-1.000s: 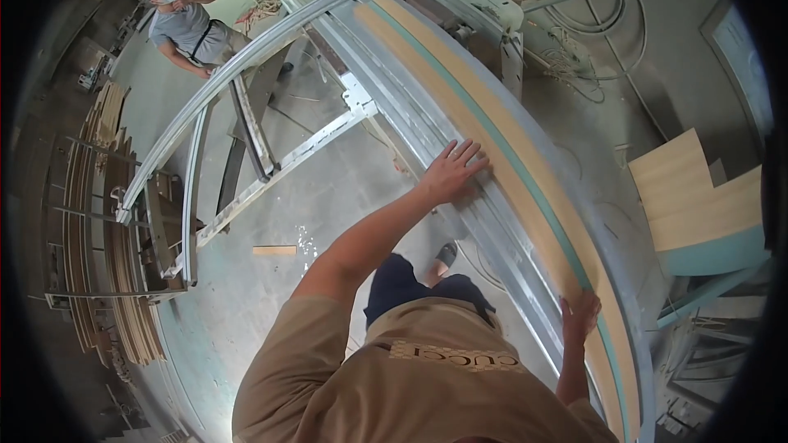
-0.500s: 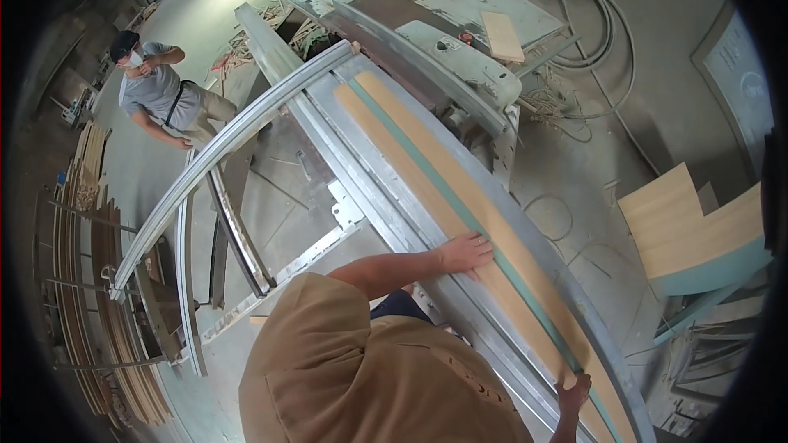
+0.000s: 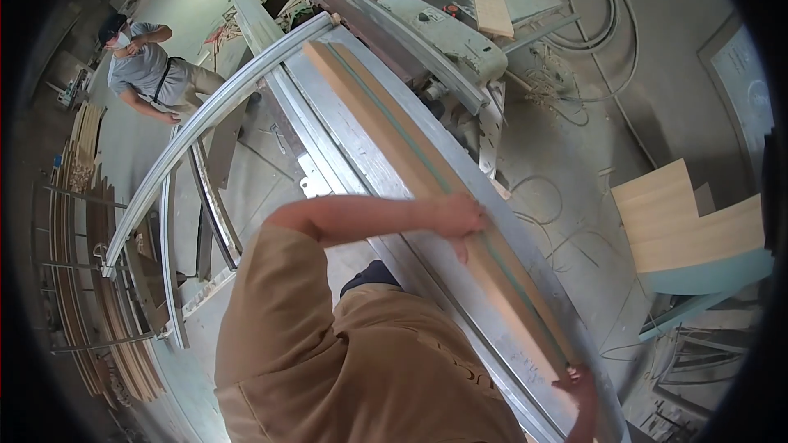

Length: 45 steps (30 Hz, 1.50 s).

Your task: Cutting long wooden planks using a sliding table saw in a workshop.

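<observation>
Two long, pale wooden boards [image 3: 382, 135] with a thin green stripe [image 3: 427, 166] running between them lie lengthwise on the metal sliding table [image 3: 349, 111]. Their near side shows as a thick edge. Across the middle of the boards reaches my left hand [image 3: 458, 217], its fingers bent over the top and the thumb on the near side; it is slightly blurred. My right hand [image 3: 577, 383] is closed around the boards toward their lower right end, with fingertips on the upper edge near the stripe.
A long metal fence [image 3: 205, 127] crosses at the left. Beyond the table stands a machine [image 3: 443, 33] with a small wood piece [image 3: 492, 10] on it. Cut boards [image 3: 689, 221] lean at the right. A masked person [image 3: 152, 74] stands at far left beyond stacked wooden strips [image 3: 90, 295].
The boards have gone from lying flat and wide to a narrower stance, the green stripe now thinner. My left hand has shifted slightly and its arm is raised; my right hand keeps its hold.
</observation>
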{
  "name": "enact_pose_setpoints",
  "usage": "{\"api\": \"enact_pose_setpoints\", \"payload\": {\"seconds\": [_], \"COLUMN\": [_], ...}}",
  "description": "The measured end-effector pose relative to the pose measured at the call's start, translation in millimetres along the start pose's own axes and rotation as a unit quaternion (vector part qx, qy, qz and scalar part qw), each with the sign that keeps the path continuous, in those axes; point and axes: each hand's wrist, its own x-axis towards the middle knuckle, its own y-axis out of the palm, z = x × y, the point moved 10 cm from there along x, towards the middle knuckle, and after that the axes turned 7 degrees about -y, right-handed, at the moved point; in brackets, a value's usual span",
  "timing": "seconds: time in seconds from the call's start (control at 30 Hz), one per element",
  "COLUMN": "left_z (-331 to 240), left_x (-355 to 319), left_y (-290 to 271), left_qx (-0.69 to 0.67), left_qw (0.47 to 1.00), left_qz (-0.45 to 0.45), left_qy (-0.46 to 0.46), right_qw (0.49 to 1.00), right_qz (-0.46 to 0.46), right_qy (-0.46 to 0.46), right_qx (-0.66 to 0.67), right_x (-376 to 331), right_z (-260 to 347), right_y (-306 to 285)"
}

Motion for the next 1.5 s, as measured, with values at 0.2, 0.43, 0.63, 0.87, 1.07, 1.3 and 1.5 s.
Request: {"api": "enact_pose_setpoints", "payload": {"seconds": [0.2,0.43,0.63,0.87,1.07,1.3,1.5], "left_z": [51,77,100,269,364,379,393], "left_x": [96,116,33,-116,-134,-126,-126], "left_y": [-17,-56,-96,-56,-77,-75,-81], "left_qx": [-0.119,-0.013,0.065,-0.016,-0.117,-0.094,-0.078], "left_qw": [0.960,0.976,0.878,0.620,0.568,0.535,0.521], "left_qz": [0.232,0.014,-0.431,-0.523,-0.488,-0.519,-0.526], "left_qy": [-0.103,-0.219,-0.197,-0.585,-0.652,-0.660,-0.667], "right_qw": [0.998,0.971,0.971,0.993,0.995,0.997,0.987], "right_qz": [0.017,-0.217,-0.213,-0.110,-0.091,-0.058,-0.102], "right_qy": [-0.055,-0.085,-0.087,-0.027,-0.042,-0.002,-0.048], "right_qx": [0.006,-0.060,-0.069,-0.036,0.018,0.056,0.113], "right_x": [49,85,153,229,258,271,285], "right_z": [16,84,68,24,-7,-9,10], "right_y": [-80,-88,-108,-93,-75,-63,-72]}}
